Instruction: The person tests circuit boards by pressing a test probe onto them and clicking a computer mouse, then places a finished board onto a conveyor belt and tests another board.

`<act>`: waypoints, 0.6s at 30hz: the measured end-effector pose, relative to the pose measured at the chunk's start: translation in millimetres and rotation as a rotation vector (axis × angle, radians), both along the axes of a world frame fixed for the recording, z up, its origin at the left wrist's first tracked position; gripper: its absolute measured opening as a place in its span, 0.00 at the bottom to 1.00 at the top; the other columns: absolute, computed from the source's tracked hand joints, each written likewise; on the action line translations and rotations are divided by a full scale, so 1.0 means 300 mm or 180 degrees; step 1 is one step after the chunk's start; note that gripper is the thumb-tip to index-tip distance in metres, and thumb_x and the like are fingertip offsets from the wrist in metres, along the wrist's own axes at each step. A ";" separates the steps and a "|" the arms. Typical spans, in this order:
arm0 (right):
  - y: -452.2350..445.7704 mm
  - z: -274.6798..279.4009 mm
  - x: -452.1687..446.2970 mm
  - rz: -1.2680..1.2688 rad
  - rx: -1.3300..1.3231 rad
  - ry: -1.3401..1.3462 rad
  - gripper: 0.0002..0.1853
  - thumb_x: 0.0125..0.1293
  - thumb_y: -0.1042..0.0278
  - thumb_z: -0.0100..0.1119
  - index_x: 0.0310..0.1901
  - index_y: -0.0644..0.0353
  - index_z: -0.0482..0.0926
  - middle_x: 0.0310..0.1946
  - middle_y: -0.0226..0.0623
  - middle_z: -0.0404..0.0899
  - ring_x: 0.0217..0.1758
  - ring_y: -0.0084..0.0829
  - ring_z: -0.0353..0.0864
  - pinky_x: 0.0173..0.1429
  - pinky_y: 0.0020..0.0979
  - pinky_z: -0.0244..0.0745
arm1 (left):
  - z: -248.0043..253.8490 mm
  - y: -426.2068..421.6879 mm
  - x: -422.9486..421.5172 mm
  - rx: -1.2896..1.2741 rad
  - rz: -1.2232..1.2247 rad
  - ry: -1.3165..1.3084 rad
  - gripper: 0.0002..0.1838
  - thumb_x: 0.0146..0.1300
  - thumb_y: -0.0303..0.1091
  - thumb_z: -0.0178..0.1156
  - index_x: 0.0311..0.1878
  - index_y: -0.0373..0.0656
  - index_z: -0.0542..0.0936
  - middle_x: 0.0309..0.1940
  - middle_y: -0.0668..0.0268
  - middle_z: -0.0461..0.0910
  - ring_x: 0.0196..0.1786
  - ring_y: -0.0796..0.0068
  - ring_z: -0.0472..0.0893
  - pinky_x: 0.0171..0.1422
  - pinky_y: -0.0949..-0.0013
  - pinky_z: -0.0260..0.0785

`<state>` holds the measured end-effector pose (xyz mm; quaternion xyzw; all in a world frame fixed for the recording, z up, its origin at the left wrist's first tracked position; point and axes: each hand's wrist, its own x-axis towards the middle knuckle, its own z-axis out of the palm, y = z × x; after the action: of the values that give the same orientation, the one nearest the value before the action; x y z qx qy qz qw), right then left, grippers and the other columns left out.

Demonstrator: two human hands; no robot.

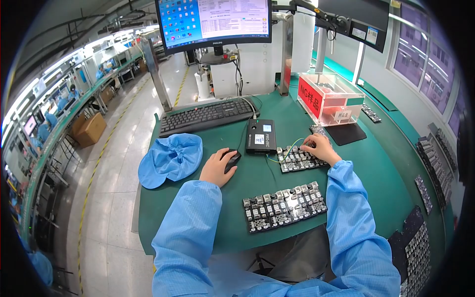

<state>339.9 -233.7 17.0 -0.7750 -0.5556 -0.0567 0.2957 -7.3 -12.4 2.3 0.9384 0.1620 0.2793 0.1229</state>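
My left hand (217, 168) rests over a black mouse (233, 159) on the green mat, its fingers curved around it. At the upper circuit-board panel (299, 159), my right hand (317, 148) has its fingers pinched together over the right part; what lies between the fingertips is hidden. A green-yellow wire runs from that area to a black box (261, 136) with a small screen and labels. Nearer to me lies a second panel of small boards (284, 207), flat on the mat.
A black keyboard (210, 117) lies below a monitor (213, 22). A blue cap (171, 159) sits at left. A clear box with a red label (330, 99) stands behind my right hand. More board panels (418, 257) lie at right. People work along a distant line (62, 104).
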 end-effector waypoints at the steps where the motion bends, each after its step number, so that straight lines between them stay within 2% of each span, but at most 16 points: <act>1: -0.001 0.000 0.000 0.0012 0.0020 -0.0027 0.15 0.59 0.52 0.72 0.36 0.55 0.84 0.30 0.32 0.76 0.36 0.31 0.76 0.47 0.35 0.69 | -0.001 0.001 0.000 -0.0012 -0.0014 -0.0010 0.27 0.61 0.40 0.65 0.64 0.53 0.74 0.63 0.60 0.70 0.60 0.54 0.74 0.65 0.57 0.70; 9: 0.004 -0.005 0.006 0.0047 0.0064 -0.0096 0.15 0.58 0.53 0.73 0.36 0.55 0.84 0.29 0.33 0.76 0.35 0.31 0.76 0.44 0.33 0.70 | 0.001 0.001 0.000 -0.0033 -0.0026 -0.0016 0.27 0.61 0.40 0.66 0.64 0.53 0.74 0.63 0.60 0.70 0.60 0.53 0.74 0.65 0.57 0.70; 11: 0.004 -0.002 0.006 -0.0001 -0.0010 0.0291 0.15 0.57 0.50 0.72 0.36 0.52 0.86 0.31 0.33 0.77 0.39 0.32 0.77 0.51 0.35 0.66 | -0.003 0.002 0.000 -0.0023 -0.0021 -0.0009 0.27 0.61 0.40 0.66 0.64 0.53 0.74 0.63 0.60 0.70 0.60 0.53 0.74 0.65 0.57 0.70; 15: 0.001 -0.006 0.002 -0.0038 0.0016 0.0195 0.15 0.57 0.50 0.73 0.36 0.52 0.86 0.31 0.33 0.77 0.38 0.32 0.77 0.50 0.35 0.66 | -0.005 0.000 0.001 -0.0015 -0.0024 -0.0029 0.27 0.61 0.39 0.66 0.64 0.53 0.74 0.63 0.59 0.71 0.60 0.53 0.74 0.65 0.57 0.70; 17: 0.001 -0.002 0.000 0.0014 0.0050 0.0029 0.14 0.58 0.54 0.73 0.36 0.55 0.84 0.31 0.34 0.77 0.36 0.32 0.77 0.43 0.33 0.72 | 0.000 0.000 0.001 0.0016 0.0007 -0.0011 0.27 0.61 0.39 0.66 0.64 0.53 0.74 0.63 0.59 0.71 0.60 0.53 0.75 0.65 0.57 0.70; 18: 0.000 0.002 -0.002 0.0013 0.0070 0.0027 0.14 0.58 0.54 0.73 0.36 0.55 0.84 0.31 0.34 0.77 0.36 0.32 0.77 0.43 0.33 0.72 | -0.002 0.000 0.001 -0.0005 -0.0001 -0.0017 0.27 0.61 0.39 0.66 0.64 0.53 0.74 0.63 0.59 0.71 0.60 0.53 0.74 0.65 0.57 0.70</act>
<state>339.1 -233.7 17.5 -0.7708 -0.5553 -0.0589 0.3067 -7.0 -12.5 1.8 0.9376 0.1617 0.2817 0.1241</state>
